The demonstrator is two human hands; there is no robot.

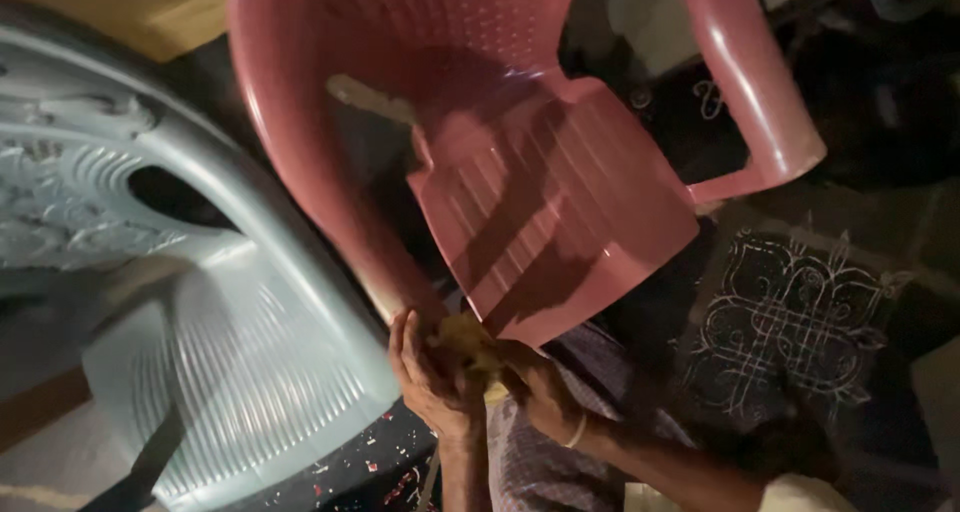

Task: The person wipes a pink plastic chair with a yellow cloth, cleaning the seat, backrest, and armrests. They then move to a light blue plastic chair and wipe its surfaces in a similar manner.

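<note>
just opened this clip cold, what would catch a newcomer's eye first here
The pink plastic chair fills the upper middle, tilted toward the camera. Beside it at left stands a pale grey-green plastic chair. Below the pink seat's front edge, the left hand and right hand close around a small yellowish thing, too blurred to name.

Hemmed in above by pink chair (540, 212), at left by pale green chair (230, 342); open dark floor with white pattern (790, 322) at right, beyond both hands (480, 372).
</note>
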